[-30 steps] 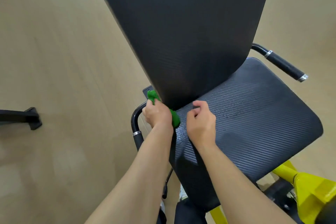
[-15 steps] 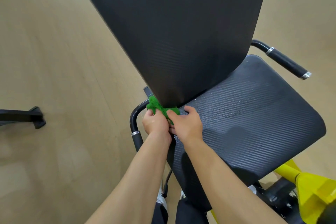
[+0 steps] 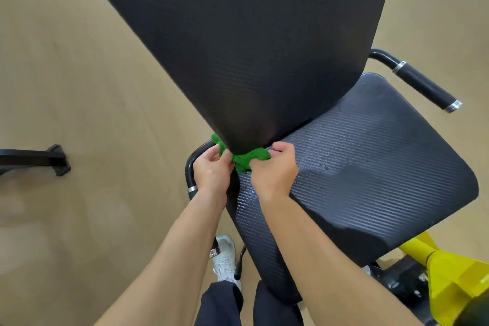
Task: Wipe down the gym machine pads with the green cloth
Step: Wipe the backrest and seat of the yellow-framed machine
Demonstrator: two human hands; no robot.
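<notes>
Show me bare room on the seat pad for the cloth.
Bare: the seat pad from the right hand out to its edge by the far handle. Crowded: the corner under the back pad, where left hand and right hand grip the green cloth.

- The back pad (image 3: pixel 251 47) runs off the top edge of my view.
- Part of the green cloth (image 3: pixel 247 160) is hidden under its lower corner.
- The cloth covers the left hand (image 3: pixel 211 172)'s fingertips.
- The right edge cuts the yellow frame (image 3: pixel 455 280).

Even, bright indoor light, soft shadows, mild sheen, wide-angle bending at edges.
</notes>
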